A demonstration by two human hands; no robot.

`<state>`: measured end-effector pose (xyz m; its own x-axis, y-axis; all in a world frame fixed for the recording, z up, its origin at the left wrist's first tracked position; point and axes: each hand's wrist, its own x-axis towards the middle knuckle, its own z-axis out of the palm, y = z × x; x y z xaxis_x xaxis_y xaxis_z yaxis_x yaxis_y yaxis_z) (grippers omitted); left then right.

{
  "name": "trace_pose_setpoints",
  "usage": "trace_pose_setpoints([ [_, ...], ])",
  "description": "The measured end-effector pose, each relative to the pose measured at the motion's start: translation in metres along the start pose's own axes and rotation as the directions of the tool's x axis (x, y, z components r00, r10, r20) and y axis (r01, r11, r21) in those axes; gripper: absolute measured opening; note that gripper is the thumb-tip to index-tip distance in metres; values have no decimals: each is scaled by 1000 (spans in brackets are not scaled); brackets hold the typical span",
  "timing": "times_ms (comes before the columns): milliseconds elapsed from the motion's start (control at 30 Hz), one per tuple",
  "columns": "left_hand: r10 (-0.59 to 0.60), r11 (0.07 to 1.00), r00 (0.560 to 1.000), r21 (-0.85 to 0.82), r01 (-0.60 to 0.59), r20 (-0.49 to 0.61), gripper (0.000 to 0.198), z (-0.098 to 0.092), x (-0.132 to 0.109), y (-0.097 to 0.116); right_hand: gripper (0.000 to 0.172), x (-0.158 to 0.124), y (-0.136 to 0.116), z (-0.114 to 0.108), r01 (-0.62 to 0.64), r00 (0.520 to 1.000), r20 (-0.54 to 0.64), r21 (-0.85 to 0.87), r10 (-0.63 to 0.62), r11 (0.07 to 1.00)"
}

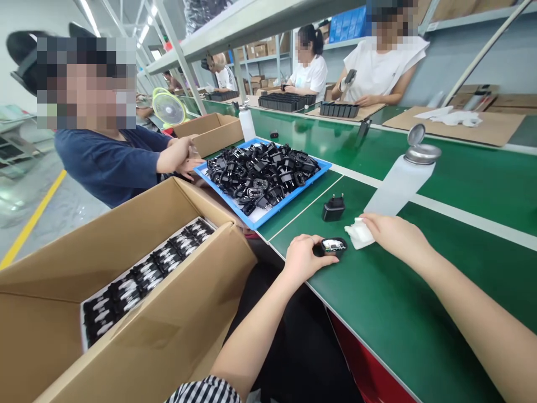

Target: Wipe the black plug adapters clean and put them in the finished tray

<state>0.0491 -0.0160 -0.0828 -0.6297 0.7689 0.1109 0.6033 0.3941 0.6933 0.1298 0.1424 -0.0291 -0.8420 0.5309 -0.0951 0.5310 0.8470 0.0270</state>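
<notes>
Between the thumb and fingers of my left hand [304, 258] is a black charger housing [334, 246], its open side up with white and green parts showing inside. My right hand [396, 238] pinches a folded white cloth [359, 234] just to the right of that housing. A black plug charger [334, 208] with two pins pointing up stands on the green bench a little beyond both hands. Behind the cloth is a white dispenser bottle [396, 182] with its metal lid flipped up.
A blue tray [268, 221] heaped with black plug parts lies ahead on the left. Beside my lap, an open carton [176, 313] holds rows of black units. A co-worker in a dark blue shirt [109, 162] reaches toward the tray. Other people sit across the green bench [474, 268].
</notes>
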Motion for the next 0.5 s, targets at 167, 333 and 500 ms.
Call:
trace_pose_setpoints([
  [167,263,963,962,30,-266,78,57,-23,-3,-8,28,-6,5,-21,-58,985,166,62,47,996],
  [333,-81,910,911,342,233,-404,30,-83,11,-39,36,-18,6,-38,-87,993,78,8,86,996],
  [500,-191,810,852,411,417,-488,27,-104,37,-60,33,-22,-3,-38,37,995,92,96,-46,995],
])
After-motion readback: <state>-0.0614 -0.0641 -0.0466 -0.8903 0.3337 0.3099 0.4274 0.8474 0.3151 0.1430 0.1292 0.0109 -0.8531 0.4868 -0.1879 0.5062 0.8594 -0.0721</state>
